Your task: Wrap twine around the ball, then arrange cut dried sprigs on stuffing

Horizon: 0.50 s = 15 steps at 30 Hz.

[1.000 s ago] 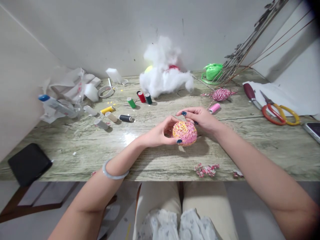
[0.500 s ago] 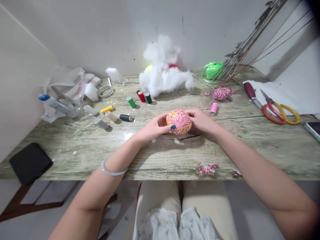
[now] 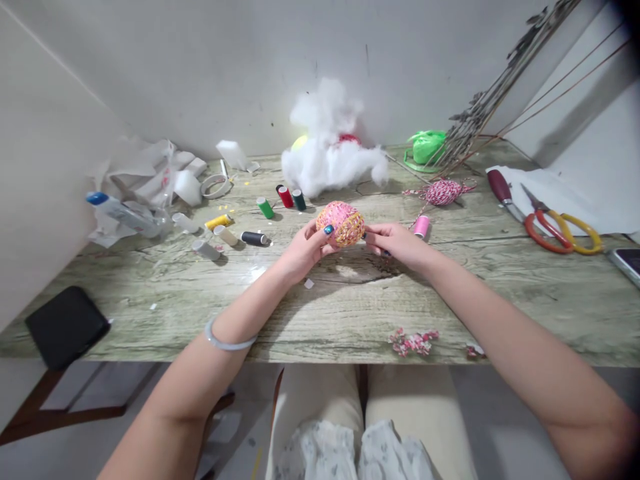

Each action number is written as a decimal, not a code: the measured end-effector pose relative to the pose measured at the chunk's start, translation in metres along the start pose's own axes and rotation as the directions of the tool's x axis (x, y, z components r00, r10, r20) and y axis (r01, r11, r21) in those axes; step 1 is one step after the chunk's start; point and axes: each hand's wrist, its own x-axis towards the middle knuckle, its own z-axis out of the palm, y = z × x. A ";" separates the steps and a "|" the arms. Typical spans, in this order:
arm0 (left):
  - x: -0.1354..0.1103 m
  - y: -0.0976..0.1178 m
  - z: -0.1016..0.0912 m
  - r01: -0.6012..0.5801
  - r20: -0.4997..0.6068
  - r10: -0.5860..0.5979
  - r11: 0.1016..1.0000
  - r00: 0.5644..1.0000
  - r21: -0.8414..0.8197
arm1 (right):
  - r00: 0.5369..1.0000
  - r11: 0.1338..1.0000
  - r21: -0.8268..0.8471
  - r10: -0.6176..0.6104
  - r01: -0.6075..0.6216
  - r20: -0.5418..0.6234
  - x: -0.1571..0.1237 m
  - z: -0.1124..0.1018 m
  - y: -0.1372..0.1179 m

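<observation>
A round ball wrapped in pink and yellow yarn is held just above the table. My left hand grips it from the left, thumb across its front and fingers beneath. Close to the ball's right side, my right hand has its thumb and fingers pinched together. What lies in that pinch is too small to make out. A red-and-white twisted cord skein lies behind the right hand, and a strand trails from it towards that hand. Beside the hand is a pink thread spool.
White stuffing is heaped at the back. Several thread spools, among them a green spool, lie to the left near a glue bottle. Scissors rest at right. A small pink braided piece lies at the front edge.
The yarn ball has moved left and slightly up in my left hand and turned. My right hand has come off its side and now pinches just to the right of it.
</observation>
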 end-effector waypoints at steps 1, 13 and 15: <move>0.001 0.001 0.000 -0.005 -0.037 0.004 1.000 0.999 -0.017 | 1.000 1.000 0.020 0.013 -0.013 0.005 0.000 -0.001 0.001; 0.005 0.002 -0.005 0.014 -0.295 0.009 0.997 0.955 0.073 | 0.999 0.999 0.014 -0.048 0.048 0.014 0.001 -0.011 0.005; 0.002 0.001 -0.005 0.016 -0.271 0.045 0.976 0.961 0.218 | 0.997 0.997 0.036 -0.073 0.073 -0.001 0.002 -0.012 0.005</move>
